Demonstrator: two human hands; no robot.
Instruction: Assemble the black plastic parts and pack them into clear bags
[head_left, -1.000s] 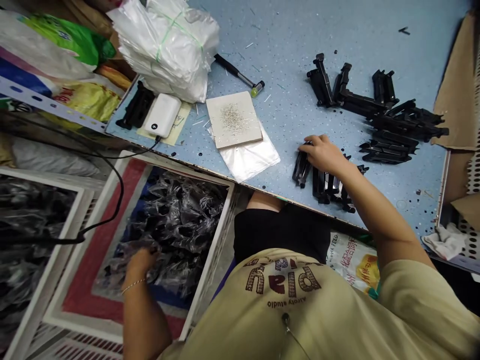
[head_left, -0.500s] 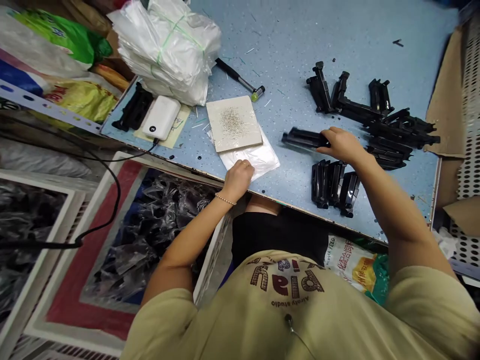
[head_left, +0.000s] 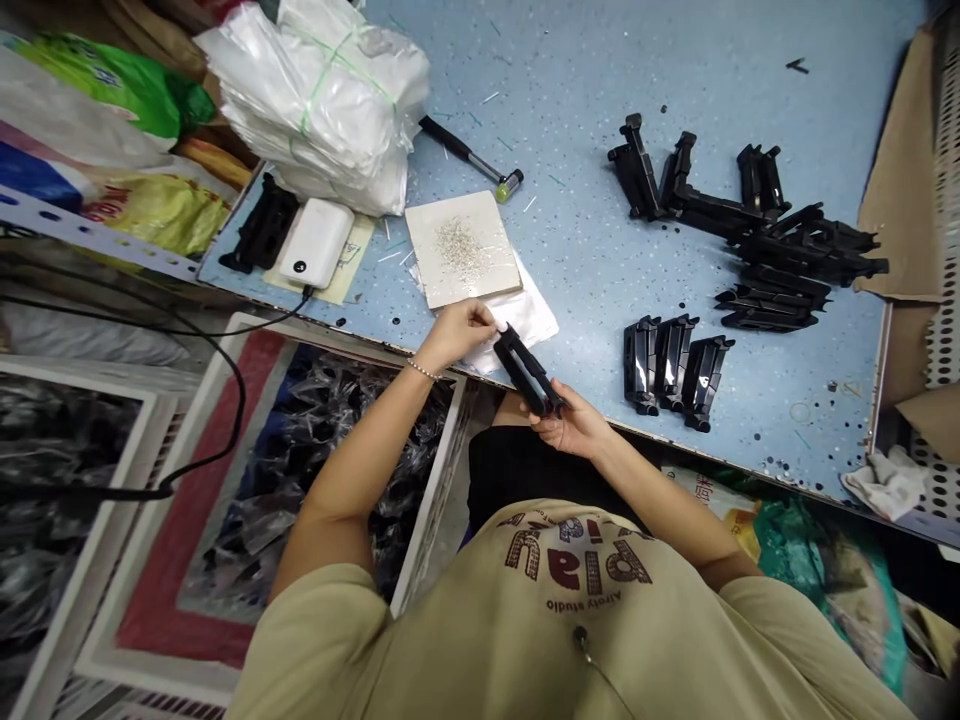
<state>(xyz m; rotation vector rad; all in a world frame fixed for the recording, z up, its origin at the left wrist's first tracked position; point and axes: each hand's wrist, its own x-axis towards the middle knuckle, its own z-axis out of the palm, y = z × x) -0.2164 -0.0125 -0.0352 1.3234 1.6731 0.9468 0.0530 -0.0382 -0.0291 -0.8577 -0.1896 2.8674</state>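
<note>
A long black plastic part (head_left: 527, 372) is tilted over the table's front edge. My right hand (head_left: 571, 420) grips its lower end, fingers wrapped around it. At its upper end, my left hand (head_left: 459, 335) has thumb and forefinger pinched together on the edge of a thin white plastic bag (head_left: 534, 310). That bag lies partly under a square pale block (head_left: 463, 248) with a speckled top. Three similar black parts (head_left: 673, 365) stand in a row right of my right hand, and a looser pile of them (head_left: 795, 245) lies farther back.
A hammer (head_left: 472, 158) lies behind the block. To the left are a tied stack of white bags (head_left: 322, 100), a white power bank (head_left: 319, 243) with a cable, and another black part (head_left: 260, 225). Below the table edge sits a crate (head_left: 180, 520) of bagged black parts.
My right hand has carried the black part left and toward my body, turning it. My left hand has moved slightly up and left, its fingers now pinching at the bag's edge.
</note>
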